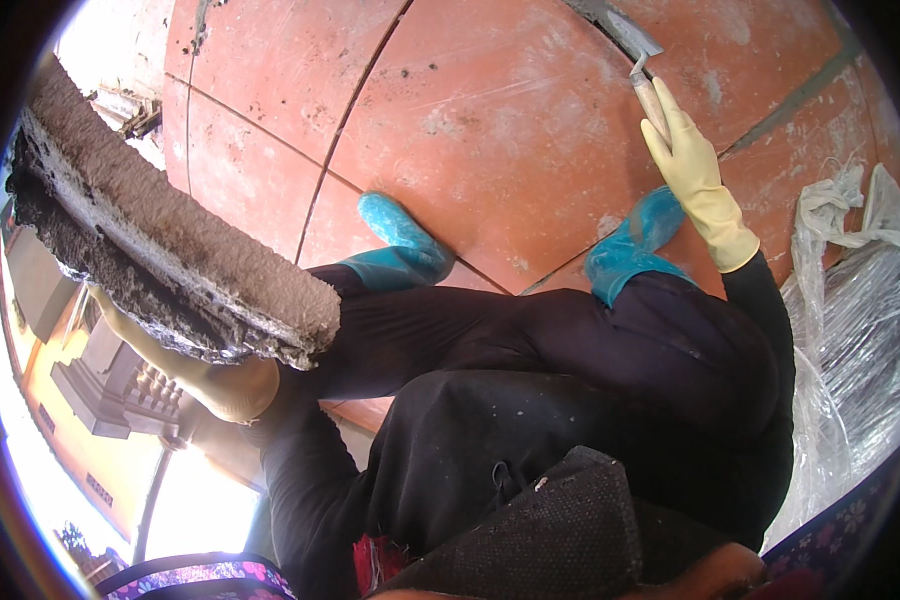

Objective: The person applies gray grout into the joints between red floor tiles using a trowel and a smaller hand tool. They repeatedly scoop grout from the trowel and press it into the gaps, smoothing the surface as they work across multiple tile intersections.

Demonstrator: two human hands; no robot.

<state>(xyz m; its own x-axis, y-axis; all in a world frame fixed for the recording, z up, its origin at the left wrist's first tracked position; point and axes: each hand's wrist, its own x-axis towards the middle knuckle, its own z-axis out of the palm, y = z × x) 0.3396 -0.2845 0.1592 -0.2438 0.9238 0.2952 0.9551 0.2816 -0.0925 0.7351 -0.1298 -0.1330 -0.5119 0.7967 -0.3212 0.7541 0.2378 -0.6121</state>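
Observation:
My right hand (692, 165), in a pale yellow rubber glove, grips the wooden handle (653, 110) of a small pointing trowel at the upper right. Its metal blade (632, 34) lies at a joint between terracotta floor tiles, where some grey mortar (592, 8) shows. On the left, a long board caked with grey cement (185, 215) slants across the view, close to the camera. My left hand (205, 380), also gloved, is closed on the board from its underside; most of its fingers are hidden behind the board.
Large terracotta tiles (480, 130) cover the floor, with dark open joints and a grey filled one (805, 90). My teal rubber boots (400, 245) stand on them. Crumpled clear plastic sheeting (850, 310) lies at the right. A balustrade (145, 385) shows beyond my left arm.

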